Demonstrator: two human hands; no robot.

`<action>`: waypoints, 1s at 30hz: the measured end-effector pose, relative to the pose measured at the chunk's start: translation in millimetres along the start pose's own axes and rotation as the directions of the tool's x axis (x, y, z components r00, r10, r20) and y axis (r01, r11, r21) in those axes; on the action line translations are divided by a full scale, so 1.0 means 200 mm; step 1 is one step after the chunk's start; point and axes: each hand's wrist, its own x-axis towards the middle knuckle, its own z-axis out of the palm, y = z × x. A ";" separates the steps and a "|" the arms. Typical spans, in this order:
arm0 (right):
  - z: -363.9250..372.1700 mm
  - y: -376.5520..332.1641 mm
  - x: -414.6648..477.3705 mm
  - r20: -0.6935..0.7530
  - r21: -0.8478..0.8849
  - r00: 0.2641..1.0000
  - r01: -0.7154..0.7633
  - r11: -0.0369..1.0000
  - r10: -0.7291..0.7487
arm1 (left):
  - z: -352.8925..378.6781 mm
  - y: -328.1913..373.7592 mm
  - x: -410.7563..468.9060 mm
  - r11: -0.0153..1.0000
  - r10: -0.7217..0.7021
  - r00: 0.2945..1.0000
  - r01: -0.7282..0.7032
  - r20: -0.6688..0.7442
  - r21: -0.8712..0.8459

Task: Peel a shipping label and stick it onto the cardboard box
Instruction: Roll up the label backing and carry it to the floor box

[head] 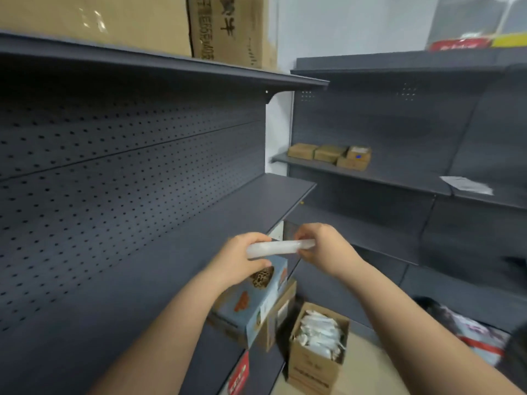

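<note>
Both hands hold a white label sheet (278, 248), seen nearly edge-on and blurred, at the middle of the view. My left hand (242, 259) grips its left end, and my right hand (319, 246) pinches its right end. Beneath my hands a blue printed box (251, 303) lies on a brown cardboard box (281, 315) at the shelf's end. Three small cardboard boxes (330, 155) sit on a far shelf, well beyond my hands.
Dark grey pegboard shelving (128, 166) runs along the left and continues across the back. Large cartons (228, 27) stand on the top shelf. An open cardboard box of white packets (316, 346) sits on the floor. A paper sheet (467, 185) lies on the right shelf.
</note>
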 end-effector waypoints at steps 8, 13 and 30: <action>0.06 0.60 0.05 -0.059 -0.055 0.985 -0.166 0.985 0.163 | 0.52 -0.04 0.48 0.999 0.041 0.989 -0.036 0.140 -0.035; 0.17 0.88 0.14 -0.130 -0.063 0.964 -0.241 0.968 0.232 | 0.78 -0.16 0.81 0.997 0.047 0.974 -0.030 0.220 -0.077; 0.84 1.84 0.24 -0.078 0.020 0.779 -0.622 0.783 0.622 | 1.81 -0.66 1.43 1.000 0.002 0.899 0.010 0.437 -0.025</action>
